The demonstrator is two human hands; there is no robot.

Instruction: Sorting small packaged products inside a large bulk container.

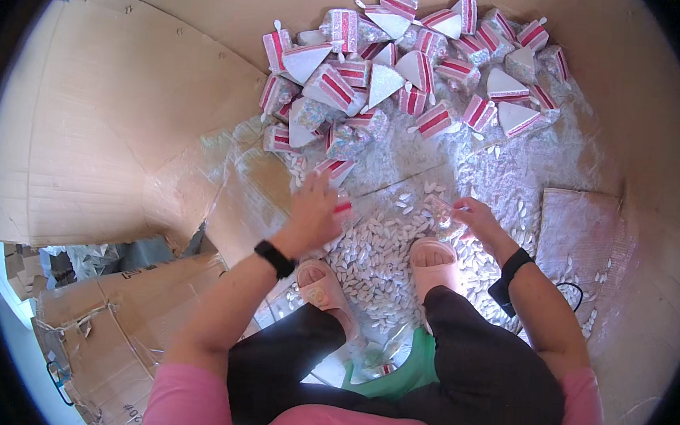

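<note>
My left hand (313, 211) reaches forward over the floor and holds a wedge-shaped cake-slice toy with red and pink stripes (339, 206), its edge showing past my fingers. My right hand (472, 217) pinches a small clear, glittery piece (443, 211) just above a spread of small white oval pieces (376, 254). A big heap of striped, glitter-covered cake-slice toys (411, 69) lies beyond both hands. My feet in pink slippers (434, 261) rest among the white pieces.
Tall cardboard sheets (112, 121) wall the area on the left and far side. A flat cardboard panel (573, 227) lies at right, torn cardboard boxes (116, 308) at lower left. A green stool (416, 365) shows between my legs. Black bands sit on both wrists.
</note>
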